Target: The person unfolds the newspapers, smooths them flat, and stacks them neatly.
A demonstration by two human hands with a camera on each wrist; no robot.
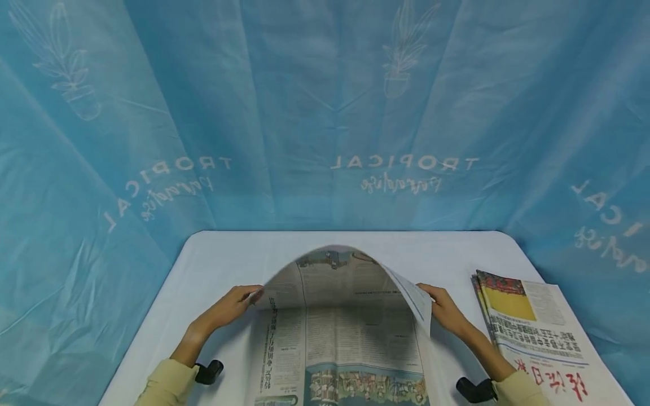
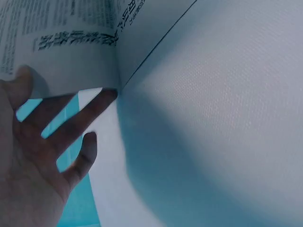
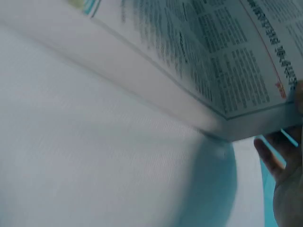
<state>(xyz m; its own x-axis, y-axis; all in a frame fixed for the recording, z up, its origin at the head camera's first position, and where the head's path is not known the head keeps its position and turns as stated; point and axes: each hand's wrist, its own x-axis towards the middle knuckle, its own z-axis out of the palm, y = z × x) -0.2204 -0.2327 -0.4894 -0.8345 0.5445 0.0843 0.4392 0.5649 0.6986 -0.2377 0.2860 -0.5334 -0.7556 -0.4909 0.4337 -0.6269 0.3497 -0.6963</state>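
Note:
A newspaper sheet (image 1: pixel 355 332) lies on the white table, its far part lifted and bowed into an arch. On its left edge my left hand (image 1: pixel 233 304) pinches the paper between thumb and fingers; in the left wrist view the thumb lies on the newspaper (image 2: pixel 71 71) and the other fingers spread behind and below it. At the opposite edge my right hand (image 1: pixel 447 309) holds the raised side. The right wrist view has the newspaper's (image 3: pixel 246 61) printed face folded upward, with the right hand (image 3: pixel 289 179) partly cut off at the frame's edge.
A stack of folded newspapers (image 1: pixel 548 338) lies on the right side of the white table (image 1: pixel 223 254). Blue curtains (image 1: pixel 315 124) with mirrored lettering hang behind and at both sides of the table. A black wrist device (image 1: pixel 209 372) shows at the left cuff, another (image 1: pixel 474 389) at the right.

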